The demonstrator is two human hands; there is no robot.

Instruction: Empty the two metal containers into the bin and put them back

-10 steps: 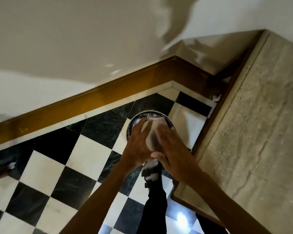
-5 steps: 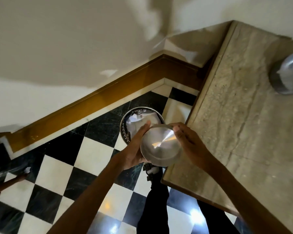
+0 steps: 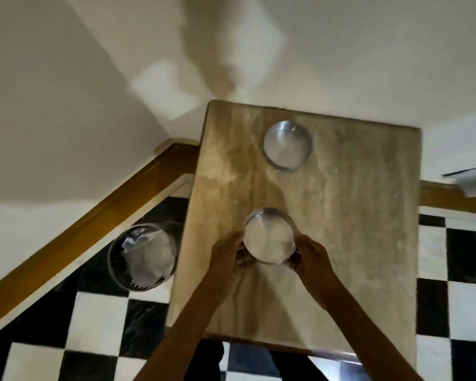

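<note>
A round metal container (image 3: pixel 268 237) is upright over the middle of the marble table (image 3: pixel 355 243), held between both hands. My left hand (image 3: pixel 230 255) grips its left side and my right hand (image 3: pixel 309 257) its right side. I cannot tell whether it touches the tabletop. Its inside looks bare and shiny. A second metal container (image 3: pixel 286 148) stands alone farther back on the table. The bin (image 3: pixel 142 257), round with a pale liner, stands on the floor just left of the table.
The table juts out from a cream wall (image 3: pixel 313 50). A brown skirting board (image 3: pixel 80 237) runs along the wall on the left. The floor (image 3: pixel 94 325) is black and white checker tile. A pale object (image 3: pixel 473 181) shows at the right edge.
The container has moved from above the bin to the right, over the table, and now faces up. The view has swung right, bringing the second container fully into sight.
</note>
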